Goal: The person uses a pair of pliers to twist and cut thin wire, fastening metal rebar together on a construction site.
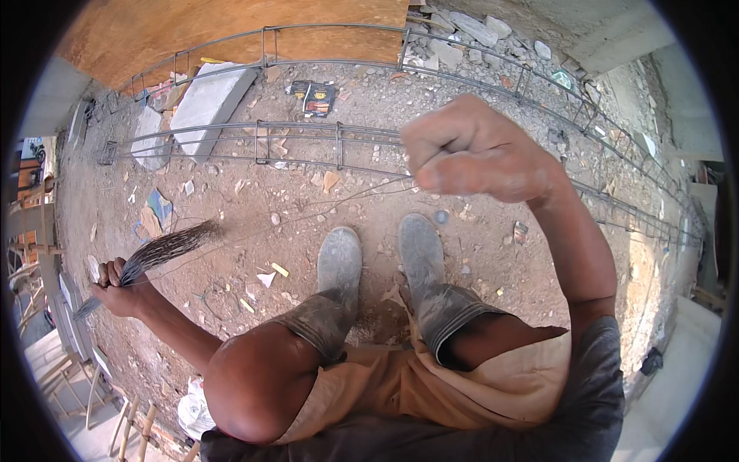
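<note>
My left hand (119, 289), out at the left, is closed round a bundle of thin dark tie wire (173, 246). The loose ends fan out toward the middle, and a short tail sticks out below the fist. My right hand (477, 150) is raised at the upper right in a tight fist. A fine wire strand (369, 190) runs from that fist back toward the bundle, so the fist appears to grip its end; the end itself is hidden. Behind the right fist lies a long rebar cage (339, 146) with square stirrups, partly covered by the hand.
Rubber boots (339, 258) stand on dirt and gravel between my hands and the cage. Concrete slabs (209, 108) lie under the cage bars at the upper left. A brown board (231, 31) stands at the back. Rubble (469, 31) is heaped beyond; bamboo poles (127, 427) are at the lower left.
</note>
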Action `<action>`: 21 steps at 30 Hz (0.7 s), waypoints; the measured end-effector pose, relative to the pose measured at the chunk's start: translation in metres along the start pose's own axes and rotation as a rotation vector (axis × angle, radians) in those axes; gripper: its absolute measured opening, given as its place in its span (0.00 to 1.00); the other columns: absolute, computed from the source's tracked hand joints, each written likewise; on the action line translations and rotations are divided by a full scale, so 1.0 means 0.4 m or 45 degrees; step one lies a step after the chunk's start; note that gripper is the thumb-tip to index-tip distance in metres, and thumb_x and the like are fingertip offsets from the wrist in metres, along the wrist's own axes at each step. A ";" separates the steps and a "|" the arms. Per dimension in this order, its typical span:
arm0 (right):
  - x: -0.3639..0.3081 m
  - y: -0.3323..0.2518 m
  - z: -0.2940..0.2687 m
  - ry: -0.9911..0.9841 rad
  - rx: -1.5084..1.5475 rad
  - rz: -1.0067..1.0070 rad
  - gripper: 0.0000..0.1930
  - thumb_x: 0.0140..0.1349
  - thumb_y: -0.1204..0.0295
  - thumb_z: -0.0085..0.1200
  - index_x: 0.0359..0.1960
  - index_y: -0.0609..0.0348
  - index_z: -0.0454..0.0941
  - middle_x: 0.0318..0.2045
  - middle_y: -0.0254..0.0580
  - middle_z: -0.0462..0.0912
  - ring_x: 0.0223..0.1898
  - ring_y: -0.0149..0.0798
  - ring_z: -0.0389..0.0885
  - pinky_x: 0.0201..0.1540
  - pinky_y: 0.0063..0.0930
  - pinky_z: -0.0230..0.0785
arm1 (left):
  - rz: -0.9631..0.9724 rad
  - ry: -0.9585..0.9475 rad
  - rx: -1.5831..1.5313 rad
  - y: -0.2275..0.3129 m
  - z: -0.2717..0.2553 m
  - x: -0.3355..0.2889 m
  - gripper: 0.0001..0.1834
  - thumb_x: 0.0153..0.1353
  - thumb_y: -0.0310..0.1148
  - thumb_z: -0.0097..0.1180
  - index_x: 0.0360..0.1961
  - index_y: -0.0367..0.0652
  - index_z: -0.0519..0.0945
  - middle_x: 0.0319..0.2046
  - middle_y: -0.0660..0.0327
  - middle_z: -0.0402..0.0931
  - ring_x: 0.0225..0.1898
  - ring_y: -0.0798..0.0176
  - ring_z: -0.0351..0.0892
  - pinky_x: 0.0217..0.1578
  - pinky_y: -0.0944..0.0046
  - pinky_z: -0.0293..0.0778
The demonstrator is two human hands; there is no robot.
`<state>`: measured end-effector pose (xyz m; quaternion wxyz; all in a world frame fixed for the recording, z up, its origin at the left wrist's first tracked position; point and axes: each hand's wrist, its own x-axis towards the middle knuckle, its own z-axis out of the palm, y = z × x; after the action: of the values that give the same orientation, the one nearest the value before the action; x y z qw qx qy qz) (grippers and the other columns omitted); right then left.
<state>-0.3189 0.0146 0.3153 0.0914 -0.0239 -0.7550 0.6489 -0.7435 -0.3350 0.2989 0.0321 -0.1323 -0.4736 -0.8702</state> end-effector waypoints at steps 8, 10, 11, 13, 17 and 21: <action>-0.537 -0.101 -0.184 1.126 0.186 -0.513 0.15 0.69 0.66 0.43 0.23 0.46 0.58 0.17 0.24 0.57 0.22 0.25 0.54 0.40 0.29 0.51 | 0.160 0.431 0.444 0.073 0.042 0.084 0.21 0.73 0.42 0.38 0.27 0.36 0.67 0.21 0.57 0.68 0.19 0.63 0.61 0.20 0.64 0.61; -0.599 -0.083 -0.159 1.320 0.122 -0.523 0.15 0.70 0.66 0.41 0.22 0.47 0.57 0.18 0.26 0.56 0.24 0.27 0.54 0.39 0.30 0.50 | 0.385 0.307 0.683 0.050 0.083 0.050 0.21 0.73 0.41 0.45 0.28 0.33 0.68 0.22 0.55 0.72 0.19 0.65 0.64 0.16 0.68 0.58; -0.613 -0.075 -0.152 1.441 0.083 -0.513 0.16 0.70 0.66 0.40 0.22 0.47 0.56 0.18 0.27 0.56 0.24 0.27 0.53 0.38 0.29 0.49 | 0.435 0.259 0.726 0.037 0.100 0.031 0.22 0.72 0.43 0.48 0.28 0.33 0.69 0.22 0.55 0.73 0.17 0.67 0.64 0.15 0.70 0.56; -0.612 -0.063 -0.147 1.556 -0.010 -0.426 0.17 0.71 0.67 0.37 0.20 0.49 0.54 0.19 0.28 0.54 0.25 0.28 0.51 0.36 0.30 0.47 | 0.408 0.194 1.016 0.034 0.135 0.019 0.27 0.72 0.48 0.48 0.21 0.36 0.71 0.15 0.62 0.67 0.14 0.71 0.59 0.14 0.70 0.52; -0.549 -0.039 -0.144 1.827 -0.593 -0.020 0.20 0.72 0.68 0.37 0.18 0.52 0.52 0.19 0.30 0.50 0.25 0.28 0.49 0.30 0.27 0.45 | 0.672 0.108 2.265 0.061 0.111 0.072 0.33 0.69 0.55 0.46 0.26 0.30 0.79 0.18 0.47 0.75 0.23 0.44 0.75 0.28 0.48 0.67; -0.454 0.015 -0.100 1.604 -0.233 -0.175 0.18 0.72 0.71 0.38 0.20 0.55 0.57 0.20 0.32 0.54 0.25 0.29 0.51 0.30 0.26 0.48 | 0.517 0.115 2.500 -0.035 -0.123 0.140 0.27 0.69 0.48 0.46 0.29 0.31 0.79 0.29 0.35 0.79 0.35 0.29 0.77 0.36 0.39 0.71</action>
<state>-0.1344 0.0265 0.2956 0.5566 -0.3600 -0.6088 0.4358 -0.8097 -0.3642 0.2766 0.2930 -0.0923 -0.9486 -0.0762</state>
